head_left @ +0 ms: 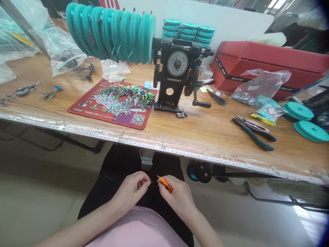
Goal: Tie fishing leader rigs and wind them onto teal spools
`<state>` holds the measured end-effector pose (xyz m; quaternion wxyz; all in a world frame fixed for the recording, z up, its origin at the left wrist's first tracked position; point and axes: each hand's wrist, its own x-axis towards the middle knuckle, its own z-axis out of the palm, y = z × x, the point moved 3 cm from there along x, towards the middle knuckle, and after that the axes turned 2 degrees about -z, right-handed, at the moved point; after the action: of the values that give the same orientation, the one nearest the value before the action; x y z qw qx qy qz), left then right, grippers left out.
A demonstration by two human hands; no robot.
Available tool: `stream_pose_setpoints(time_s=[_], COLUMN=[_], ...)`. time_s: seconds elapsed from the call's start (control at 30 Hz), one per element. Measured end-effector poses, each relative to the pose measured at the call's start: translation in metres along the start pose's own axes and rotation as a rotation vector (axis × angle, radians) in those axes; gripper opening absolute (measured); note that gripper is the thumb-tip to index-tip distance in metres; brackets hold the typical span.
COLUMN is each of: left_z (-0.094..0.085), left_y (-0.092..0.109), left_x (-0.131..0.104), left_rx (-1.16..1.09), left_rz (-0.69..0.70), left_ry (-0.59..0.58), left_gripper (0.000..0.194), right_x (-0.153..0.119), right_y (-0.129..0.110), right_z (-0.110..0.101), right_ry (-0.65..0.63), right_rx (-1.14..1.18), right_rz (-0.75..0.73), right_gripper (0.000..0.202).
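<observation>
working well is probably calling for steadiness: right hand (178, 195) is clamping orange tool (166, 184) above the lap (99, 193), left hand (133, 187) is pinching together, contents too small to tell.

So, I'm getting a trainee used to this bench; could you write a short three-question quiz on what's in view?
1. Which hand holds the orange tool?
2. Which of these lie on the mat?
A) pliers
B) beads
C) teal spools
3. True or false: as the camera sees it, the machine with the dial stands between the mat and the red box.

Key:
1. The right hand.
2. B.
3. True.
</observation>
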<state>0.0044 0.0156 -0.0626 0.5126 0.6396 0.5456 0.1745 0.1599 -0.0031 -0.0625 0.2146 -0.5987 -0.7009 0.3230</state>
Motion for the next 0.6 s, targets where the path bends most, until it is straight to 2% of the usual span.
stream_pose_setpoints(time_s=[0.23,0.43,0.53,0.6], left_z=[-0.001,0.000,0.001,0.002], left_y=[0.005,0.009,0.011,0.012], left_x=[-0.003,-0.006,-0.004,0.000], left_rx=[-0.030,-0.037,-0.035,-0.040], left_rz=[0.045,0.080,0.086,0.075], left_ry=[0.009,-0.013,-0.010,-0.026], left_gripper=[0.014,0.016,0.016,0.018], right_x=[-0.001,-0.002,-0.001,0.003], right_y=[-0.016,-0.025,-0.032,-0.034], right_z=[-0.004,0.001,-0.021,-0.054], right_ry=[0.000,0.036,0.112,0.195], right_rx=[0.012,-0.118,-0.167,-0.218], right_rz=[-0.005,-0.050,-0.097,-0.124], right_gripper=[0.013,0.015,0.015,0.016])
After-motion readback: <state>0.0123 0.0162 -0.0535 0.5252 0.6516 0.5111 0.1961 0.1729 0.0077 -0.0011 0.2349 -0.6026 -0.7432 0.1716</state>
